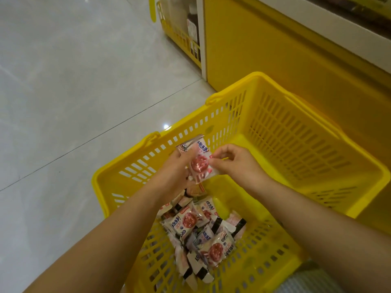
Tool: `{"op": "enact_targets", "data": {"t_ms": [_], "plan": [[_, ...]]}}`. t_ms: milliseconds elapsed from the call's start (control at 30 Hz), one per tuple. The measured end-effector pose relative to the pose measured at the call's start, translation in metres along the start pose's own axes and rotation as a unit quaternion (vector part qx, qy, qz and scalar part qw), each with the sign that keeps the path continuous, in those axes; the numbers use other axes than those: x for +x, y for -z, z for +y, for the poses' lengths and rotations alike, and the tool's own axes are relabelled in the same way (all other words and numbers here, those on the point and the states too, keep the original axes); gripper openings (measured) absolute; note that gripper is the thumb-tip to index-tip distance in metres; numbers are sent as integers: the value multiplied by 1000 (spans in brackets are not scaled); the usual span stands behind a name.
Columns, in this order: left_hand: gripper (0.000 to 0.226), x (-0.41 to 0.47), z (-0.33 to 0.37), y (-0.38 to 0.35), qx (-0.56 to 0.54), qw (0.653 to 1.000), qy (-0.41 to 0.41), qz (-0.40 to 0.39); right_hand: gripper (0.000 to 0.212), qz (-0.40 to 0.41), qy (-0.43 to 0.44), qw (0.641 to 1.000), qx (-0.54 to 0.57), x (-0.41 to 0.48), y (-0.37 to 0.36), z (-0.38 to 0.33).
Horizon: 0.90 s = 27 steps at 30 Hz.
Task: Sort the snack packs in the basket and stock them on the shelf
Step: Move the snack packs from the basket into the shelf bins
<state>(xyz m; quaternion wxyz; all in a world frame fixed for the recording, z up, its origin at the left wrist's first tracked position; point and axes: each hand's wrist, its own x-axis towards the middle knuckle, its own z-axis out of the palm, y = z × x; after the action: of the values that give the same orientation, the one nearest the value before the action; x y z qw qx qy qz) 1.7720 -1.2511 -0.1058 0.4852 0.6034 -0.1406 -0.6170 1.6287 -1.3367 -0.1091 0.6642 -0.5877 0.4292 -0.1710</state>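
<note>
A pile of packs (203,233) lies closest to the person, heaped in the near end of the yellow basket (317,144). The packs are white with red round prints and dark ends, and they point every which way. A bit of striped cloth (313,280) shows at the basket's near right corner.

Both forearms reach over the pile. The left grip (175,172) is curled round a small stack of packs, holding it from the left side with the thumb on the front. The front pack (201,163) faces the camera, red print in the middle. Its long axis runs near to far, and the end with blue lettering points at the basket's far left wall. How many packs sit behind it I cannot tell. The right grip (234,161) pinches that front pack's right edge between thumb and forefinger, with the other fingers curled in.

Beyond the hands the basket's far half is bare mesh. The basket stands on a pale tiled floor (74,81), just beside the yellow base of the shelf (275,49). A second basket (182,37) sits farther off by the shelf's left end.
</note>
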Motion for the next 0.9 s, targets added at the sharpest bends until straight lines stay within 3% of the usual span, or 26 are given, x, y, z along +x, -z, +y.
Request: {"op": "enact_targets", "data": {"t_ms": [100, 167, 267, 400, 567, 700, 767, 833, 900], "plan": [[49, -5, 2, 14, 115, 992, -46, 23, 11, -14, -15, 999, -24, 4, -4, 7], [49, -9, 14, 29, 191, 978, -86, 21, 12, -49, -43, 990, -125, 5, -3, 16], [45, -13, 36, 46, 274, 956, -99, -34, 37, -205, -55, 901, -379, 0, -15, 37], [51, -14, 51, 55, 319, 942, -51, -91, 45, -304, 20, 836, -456, -10, -49, 56], [44, -23, 70, 56, 297, 947, -51, -116, 51, -364, 100, 723, -578, -14, -79, 71], [44, -25, 78, 58, 273, 954, -56, -114, 60, -369, 59, 706, -601, -13, -83, 75], [45, -26, 81, 60, 248, 960, -61, -117, 47, -376, 67, 693, -611, -12, -81, 77], [46, -29, 87, 62, 221, 965, -65, -123, 26, -365, 86, 734, -567, -10, -75, 77], [41, -30, 95, 65, 177, 973, -75, -125, 38, -326, 44, 832, -447, -7, -69, 73]]}}
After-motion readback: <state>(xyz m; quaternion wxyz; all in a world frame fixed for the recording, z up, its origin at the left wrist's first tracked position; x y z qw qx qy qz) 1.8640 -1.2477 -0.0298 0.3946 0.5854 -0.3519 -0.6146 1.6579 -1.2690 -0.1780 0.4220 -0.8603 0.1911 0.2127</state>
